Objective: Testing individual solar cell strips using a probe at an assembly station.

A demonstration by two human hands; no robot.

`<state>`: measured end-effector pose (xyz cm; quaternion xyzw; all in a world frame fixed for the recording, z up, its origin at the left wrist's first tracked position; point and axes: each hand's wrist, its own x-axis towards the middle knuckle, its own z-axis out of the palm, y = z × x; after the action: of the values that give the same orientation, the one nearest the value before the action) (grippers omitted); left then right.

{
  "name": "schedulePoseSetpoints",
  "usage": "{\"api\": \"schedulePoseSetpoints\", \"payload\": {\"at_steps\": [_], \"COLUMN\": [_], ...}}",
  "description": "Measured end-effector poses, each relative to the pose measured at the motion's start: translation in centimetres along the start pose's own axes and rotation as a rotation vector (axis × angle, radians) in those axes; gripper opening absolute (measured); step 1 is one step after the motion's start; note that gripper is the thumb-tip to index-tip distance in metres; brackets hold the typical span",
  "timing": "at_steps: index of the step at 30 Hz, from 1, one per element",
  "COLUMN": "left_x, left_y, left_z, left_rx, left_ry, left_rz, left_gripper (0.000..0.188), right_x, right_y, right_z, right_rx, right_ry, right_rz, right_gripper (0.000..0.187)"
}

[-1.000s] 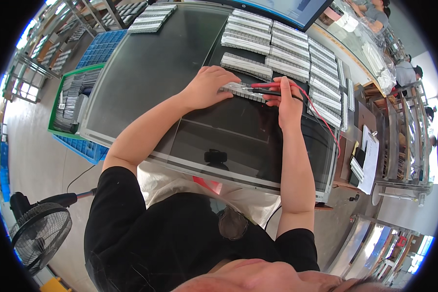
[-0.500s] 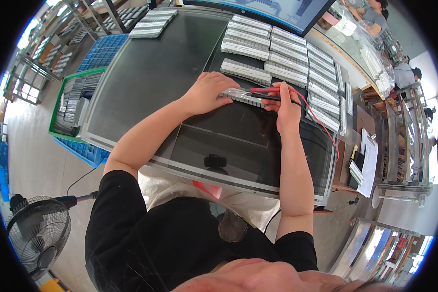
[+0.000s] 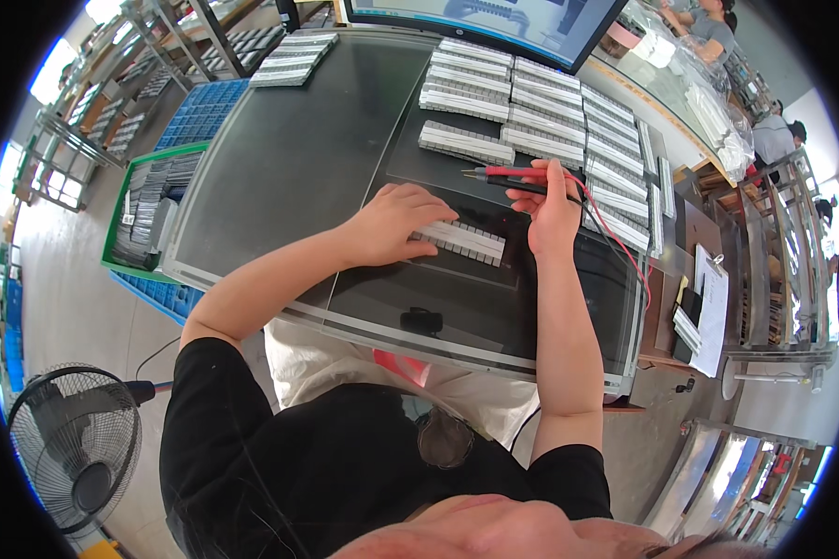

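Note:
My left hand (image 3: 393,226) pinches the left end of a white and grey segmented strip (image 3: 471,241) that lies on the dark glass tabletop (image 3: 298,121). Its thumb is on the near side and its fingers on the far side. My right hand (image 3: 552,207) holds a pair of test probes, a red probe (image 3: 517,171) above a black probe (image 3: 503,181). Their tips point left and sit beyond the strip, apart from it. Red and black leads run from the right hand down toward the table's right edge.
Rows of similar strips (image 3: 545,112) cover the far right of the table, below a monitor (image 3: 503,23). More strips (image 3: 294,59) lie at the far left. A green crate (image 3: 112,242) stands left, a fan (image 3: 75,447) lower left, a clipboard (image 3: 710,307) right.
My left hand and the strip have moved nearer to me. The probes, which were at the strip, are now away from it, with the right hand nearly in place.

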<state>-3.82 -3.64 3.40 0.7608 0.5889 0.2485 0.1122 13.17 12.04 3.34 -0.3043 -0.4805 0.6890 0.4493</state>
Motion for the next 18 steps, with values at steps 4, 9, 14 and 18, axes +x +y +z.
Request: {"api": "schedulePoseSetpoints", "payload": {"at_steps": [4, 9, 14, 18], "left_x": [1.8, 5.5, 7.2, 6.6], "left_y": [-0.9, -5.1, -7.2, -6.6], "left_z": [-1.6, -1.1, -0.7, -1.4], "left_rx": [-0.062, 0.304, 0.346, 0.334], "left_ry": [-0.105, 0.316, 0.285, 0.285], "left_rz": [-0.045, -0.064, -0.075, -0.025], "left_gripper": [0.039, 0.035, 0.037, 0.037], "right_x": [0.0, -0.2, -0.2, -0.2], "right_y": [-0.1, 0.1, 0.1, 0.1], "right_z": [-0.1, 0.0, 0.0, 0.1], "right_rx": [-0.014, -0.075, -0.085, -0.062], "right_ry": [0.009, 0.017, 0.016, 0.019], "right_rz": [-0.013, -0.018, -0.023, -0.037], "right_gripper": [0.03, 0.031, 0.03, 0.03]}}
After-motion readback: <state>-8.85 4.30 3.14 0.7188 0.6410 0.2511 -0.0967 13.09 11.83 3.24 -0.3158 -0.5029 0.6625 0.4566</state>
